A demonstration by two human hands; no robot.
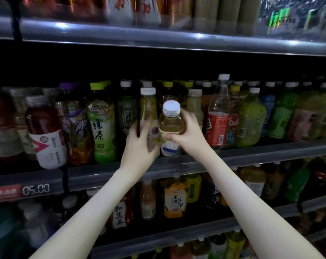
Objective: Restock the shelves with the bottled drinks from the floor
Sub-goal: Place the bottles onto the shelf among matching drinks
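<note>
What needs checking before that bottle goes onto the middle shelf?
1. Right hand grip on the held bottle: ok, fingers wrapped round its body.
2. Cap on the held bottle: ok, white cap in place; whether it is tight, cannot tell.
3. Held bottle upright: not ok, its top tilts toward the camera.
4. Left hand steadying the shelved bottle: ok, thumb and fingers round it.
5. Free slot on the middle shelf: cannot tell, hands and held bottle hide the spot.
</note>
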